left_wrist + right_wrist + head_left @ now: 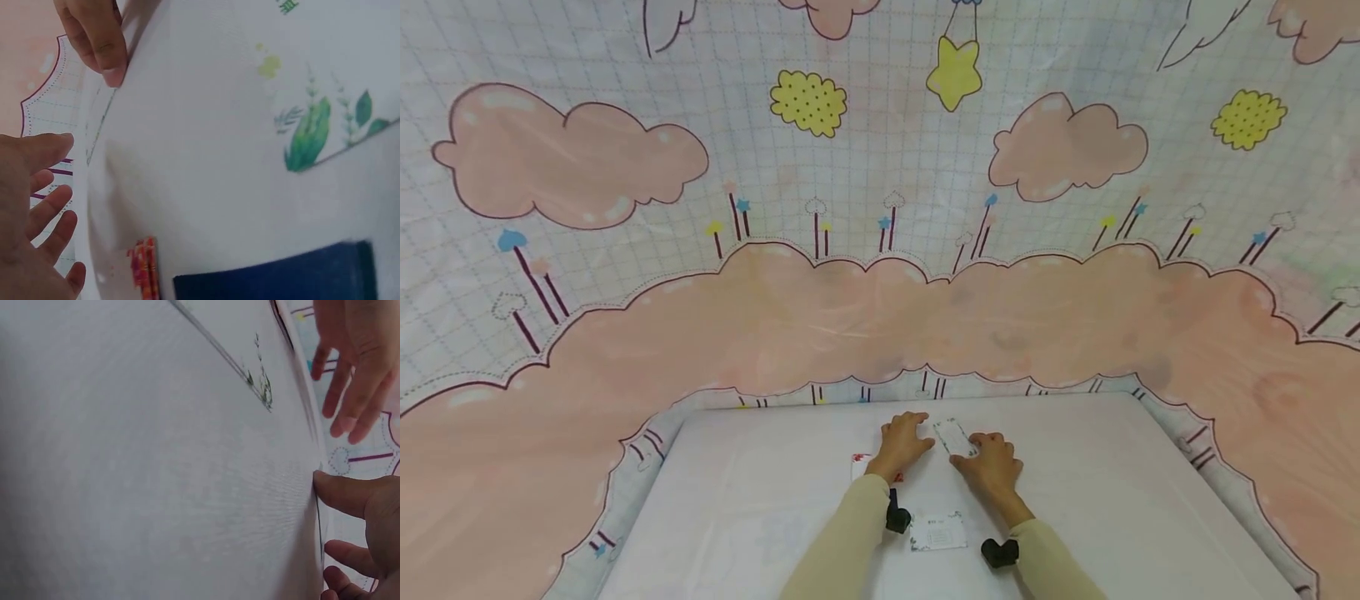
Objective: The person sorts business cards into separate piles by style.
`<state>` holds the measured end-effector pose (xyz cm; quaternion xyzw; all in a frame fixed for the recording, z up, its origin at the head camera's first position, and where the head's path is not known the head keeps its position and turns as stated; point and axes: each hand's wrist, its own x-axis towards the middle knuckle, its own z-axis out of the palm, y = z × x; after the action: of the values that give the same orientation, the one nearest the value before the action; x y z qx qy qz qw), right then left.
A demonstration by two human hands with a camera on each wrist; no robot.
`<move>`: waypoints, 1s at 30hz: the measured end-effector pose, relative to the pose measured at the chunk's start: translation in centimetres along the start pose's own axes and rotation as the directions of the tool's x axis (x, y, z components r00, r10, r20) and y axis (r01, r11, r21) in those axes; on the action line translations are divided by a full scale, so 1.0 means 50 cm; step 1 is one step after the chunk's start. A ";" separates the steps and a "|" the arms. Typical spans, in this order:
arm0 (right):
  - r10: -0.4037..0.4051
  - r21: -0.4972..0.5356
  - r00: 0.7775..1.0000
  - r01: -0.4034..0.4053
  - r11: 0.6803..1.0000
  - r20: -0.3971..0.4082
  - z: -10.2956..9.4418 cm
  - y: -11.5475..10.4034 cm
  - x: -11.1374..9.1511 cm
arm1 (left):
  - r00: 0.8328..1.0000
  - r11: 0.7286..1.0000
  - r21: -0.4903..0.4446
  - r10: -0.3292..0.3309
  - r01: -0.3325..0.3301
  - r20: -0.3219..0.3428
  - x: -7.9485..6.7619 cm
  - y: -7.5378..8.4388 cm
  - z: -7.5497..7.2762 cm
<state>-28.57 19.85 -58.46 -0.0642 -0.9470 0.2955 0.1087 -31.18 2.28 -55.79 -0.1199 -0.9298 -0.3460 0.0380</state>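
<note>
A white card with green leaf corners (953, 435) lies near the far side of the white table. My right hand (996, 467) holds its near right end, the thumb at one edge and the fingers at another. In the right wrist view the right thumb (340, 490) touches the card's thin edge. Left of this card, my left hand (904, 446) hovers with thumb and fingers spread and nothing between them. A white card with red print (859, 465) is partly hidden beneath the left hand and wrist. Another leaf-cornered card (938, 532) with printed text lies between the forearms.
The white table (760, 483) ends at a patterned cloth backdrop (880, 325) with pink clouds. Black wrist cameras (1000, 552) are strapped to both wrists. A dark blue block-like shape (275, 272) fills the bottom of the left wrist view; its kind is unclear.
</note>
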 end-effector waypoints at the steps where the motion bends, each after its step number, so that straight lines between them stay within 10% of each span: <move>1: 0.005 0.008 1.000 -0.005 1.000 0.005 -0.001 -0.001 0.001 | 1.000 1.000 -0.001 -0.010 0.010 0.009 0.000 -0.001 0.001; 30: 0.058 0.026 0.990 -0.062 0.998 0.131 -0.024 0.000 0.018 | 0.997 0.995 0.069 -0.073 0.072 0.018 0.016 0.006 0.028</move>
<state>-29.12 20.66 -57.32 -0.0714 -0.9451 0.3165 0.0389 -31.86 3.54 -56.55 -0.0884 -0.9452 -0.3138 0.0199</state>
